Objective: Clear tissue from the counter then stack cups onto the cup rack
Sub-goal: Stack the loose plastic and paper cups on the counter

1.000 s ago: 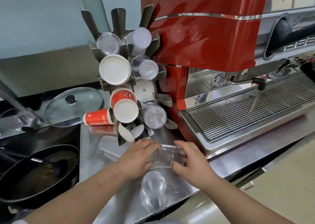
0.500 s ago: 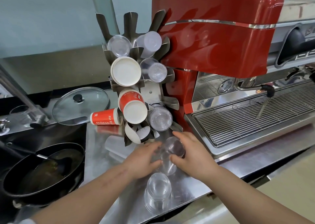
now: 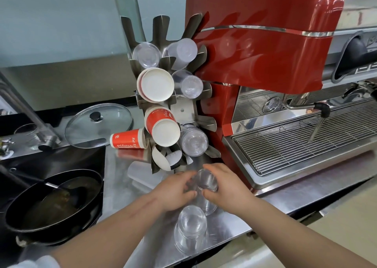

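Observation:
My left hand (image 3: 175, 190) and my right hand (image 3: 226, 186) together grip a stack of clear plastic cups (image 3: 205, 182), upside down, just above the steel counter (image 3: 122, 186) and below the cup rack (image 3: 183, 110). The metal rack holds clear cups (image 3: 194, 142), white lids (image 3: 156, 85) and red paper cups (image 3: 161, 125) in its slots. Another clear cup stack (image 3: 190, 227) stands upside down on the counter nearer to me. No tissue is visible.
A red espresso machine (image 3: 265, 53) with a drip grate (image 3: 295, 145) stands right of the rack. A glass pot lid (image 3: 99, 125) lies at the back left. A black pan (image 3: 53, 206) with dark residue sits in the sink area at left.
Both hands have turned the clear cup stack from lying sideways to base-up and moved it slightly away from me, toward the rack's foot. The view has shifted left and down.

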The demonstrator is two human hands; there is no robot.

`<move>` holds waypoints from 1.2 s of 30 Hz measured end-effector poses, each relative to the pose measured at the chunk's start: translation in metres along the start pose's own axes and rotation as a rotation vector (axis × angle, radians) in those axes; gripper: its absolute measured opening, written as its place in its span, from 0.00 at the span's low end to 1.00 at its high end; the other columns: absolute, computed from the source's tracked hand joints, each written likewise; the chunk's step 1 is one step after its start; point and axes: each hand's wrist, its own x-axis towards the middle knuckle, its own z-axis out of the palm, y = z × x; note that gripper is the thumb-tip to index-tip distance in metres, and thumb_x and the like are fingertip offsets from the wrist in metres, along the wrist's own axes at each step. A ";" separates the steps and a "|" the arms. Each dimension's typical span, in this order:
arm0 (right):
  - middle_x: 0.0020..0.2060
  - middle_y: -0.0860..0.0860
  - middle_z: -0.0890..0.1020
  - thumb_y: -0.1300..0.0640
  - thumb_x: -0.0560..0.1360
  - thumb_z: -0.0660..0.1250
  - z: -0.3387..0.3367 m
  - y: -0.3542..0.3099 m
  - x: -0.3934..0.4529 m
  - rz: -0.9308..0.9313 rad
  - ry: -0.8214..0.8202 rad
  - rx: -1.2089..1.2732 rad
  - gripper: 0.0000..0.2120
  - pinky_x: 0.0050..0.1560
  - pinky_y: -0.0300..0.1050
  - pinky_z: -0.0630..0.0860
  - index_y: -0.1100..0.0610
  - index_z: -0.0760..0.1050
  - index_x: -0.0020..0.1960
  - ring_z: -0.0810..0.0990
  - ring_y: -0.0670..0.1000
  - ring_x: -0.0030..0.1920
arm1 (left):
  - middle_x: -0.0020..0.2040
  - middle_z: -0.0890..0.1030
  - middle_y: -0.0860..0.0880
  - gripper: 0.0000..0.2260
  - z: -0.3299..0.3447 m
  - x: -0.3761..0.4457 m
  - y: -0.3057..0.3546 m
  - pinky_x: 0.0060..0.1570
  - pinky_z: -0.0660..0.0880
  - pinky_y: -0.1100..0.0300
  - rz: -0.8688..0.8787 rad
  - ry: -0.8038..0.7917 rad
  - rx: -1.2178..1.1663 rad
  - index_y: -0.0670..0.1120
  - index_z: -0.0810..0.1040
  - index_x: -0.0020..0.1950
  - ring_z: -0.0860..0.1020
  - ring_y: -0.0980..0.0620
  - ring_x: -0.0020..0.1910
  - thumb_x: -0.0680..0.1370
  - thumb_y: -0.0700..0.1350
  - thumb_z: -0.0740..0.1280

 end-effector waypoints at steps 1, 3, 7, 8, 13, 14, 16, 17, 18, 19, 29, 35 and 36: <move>0.70 0.50 0.67 0.49 0.71 0.70 0.000 0.000 0.000 0.002 -0.009 -0.011 0.35 0.65 0.31 0.60 0.54 0.62 0.75 0.68 0.45 0.69 | 0.53 0.76 0.55 0.26 -0.001 0.000 0.001 0.56 0.76 0.54 -0.003 -0.005 0.004 0.54 0.66 0.71 0.80 0.54 0.51 0.74 0.52 0.68; 0.70 0.50 0.66 0.49 0.72 0.70 -0.001 -0.002 0.001 0.004 -0.029 -0.035 0.35 0.65 0.30 0.59 0.55 0.62 0.75 0.68 0.46 0.69 | 0.51 0.76 0.56 0.26 -0.003 -0.001 0.004 0.55 0.76 0.54 -0.015 -0.012 0.012 0.54 0.67 0.71 0.80 0.54 0.50 0.73 0.52 0.67; 0.64 0.53 0.70 0.52 0.71 0.71 -0.006 -0.009 0.004 -0.012 -0.083 -0.086 0.28 0.61 0.29 0.61 0.56 0.69 0.69 0.71 0.49 0.65 | 0.49 0.78 0.56 0.27 -0.005 -0.004 0.007 0.53 0.77 0.54 -0.029 -0.022 0.016 0.56 0.68 0.70 0.80 0.54 0.48 0.70 0.55 0.63; 0.62 0.53 0.70 0.53 0.71 0.71 -0.007 -0.010 0.006 -0.011 -0.098 -0.102 0.27 0.62 0.31 0.64 0.56 0.70 0.68 0.72 0.50 0.64 | 0.49 0.79 0.55 0.26 -0.005 -0.004 0.006 0.53 0.77 0.54 -0.030 -0.021 0.018 0.55 0.68 0.69 0.80 0.54 0.48 0.70 0.54 0.63; 0.58 0.55 0.72 0.51 0.69 0.70 -0.014 -0.017 0.013 0.028 -0.176 -0.238 0.23 0.61 0.50 0.73 0.55 0.72 0.62 0.76 0.56 0.59 | 0.52 0.81 0.50 0.20 -0.012 -0.007 0.006 0.54 0.76 0.54 -0.025 -0.019 0.073 0.50 0.72 0.67 0.79 0.52 0.49 0.75 0.48 0.66; 0.57 0.55 0.72 0.50 0.69 0.70 -0.015 -0.018 0.015 0.033 -0.198 -0.265 0.22 0.60 0.51 0.74 0.54 0.71 0.61 0.76 0.57 0.59 | 0.52 0.82 0.49 0.18 -0.015 -0.008 0.006 0.53 0.75 0.55 -0.022 -0.025 0.086 0.50 0.74 0.65 0.79 0.51 0.50 0.75 0.47 0.65; 0.55 0.54 0.72 0.48 0.70 0.69 -0.020 -0.022 0.017 0.044 -0.241 -0.327 0.22 0.59 0.52 0.75 0.52 0.70 0.61 0.76 0.57 0.58 | 0.52 0.82 0.50 0.15 -0.022 -0.012 0.005 0.52 0.74 0.59 -0.019 -0.056 0.141 0.50 0.77 0.62 0.79 0.51 0.51 0.75 0.47 0.65; 0.56 0.54 0.72 0.47 0.70 0.69 -0.024 -0.024 0.019 0.047 -0.268 -0.368 0.22 0.59 0.50 0.75 0.51 0.70 0.62 0.76 0.57 0.57 | 0.52 0.82 0.50 0.15 -0.026 -0.014 0.004 0.51 0.73 0.60 -0.012 -0.078 0.178 0.50 0.77 0.61 0.78 0.51 0.52 0.75 0.48 0.64; 0.56 0.54 0.73 0.47 0.71 0.68 -0.027 -0.027 0.020 0.047 -0.296 -0.414 0.22 0.58 0.48 0.74 0.52 0.70 0.62 0.76 0.57 0.58 | 0.51 0.82 0.50 0.14 -0.029 -0.015 0.002 0.49 0.72 0.61 0.000 -0.099 0.209 0.50 0.78 0.60 0.78 0.51 0.52 0.75 0.50 0.64; 0.57 0.55 0.73 0.47 0.72 0.67 -0.031 -0.032 0.022 0.044 -0.319 -0.458 0.21 0.55 0.45 0.73 0.53 0.70 0.63 0.76 0.58 0.58 | 0.51 0.82 0.49 0.14 -0.033 -0.018 -0.001 0.47 0.70 0.62 0.007 -0.120 0.233 0.50 0.78 0.59 0.78 0.51 0.51 0.75 0.50 0.64; 0.55 0.52 0.79 0.46 0.75 0.62 -0.056 -0.105 0.030 -0.097 -0.495 -0.626 0.20 0.53 0.49 0.76 0.52 0.72 0.64 0.76 0.55 0.53 | 0.62 0.78 0.54 0.18 -0.095 -0.055 -0.001 0.61 0.71 0.58 -0.079 -0.424 0.418 0.55 0.73 0.67 0.75 0.52 0.60 0.78 0.55 0.63; 0.58 0.51 0.78 0.44 0.75 0.61 -0.031 -0.143 0.034 -0.209 -0.540 -0.594 0.19 0.52 0.49 0.74 0.50 0.71 0.64 0.75 0.56 0.55 | 0.64 0.76 0.55 0.19 -0.132 -0.078 -0.036 0.64 0.71 0.55 -0.247 -0.407 0.420 0.56 0.71 0.69 0.74 0.52 0.62 0.78 0.57 0.61; 0.58 0.51 0.78 0.44 0.76 0.61 -0.024 -0.148 0.036 -0.223 -0.537 -0.587 0.19 0.52 0.49 0.73 0.49 0.70 0.65 0.75 0.56 0.55 | 0.64 0.76 0.55 0.18 -0.135 -0.082 -0.045 0.64 0.71 0.55 -0.267 -0.398 0.411 0.56 0.72 0.67 0.74 0.53 0.61 0.78 0.57 0.62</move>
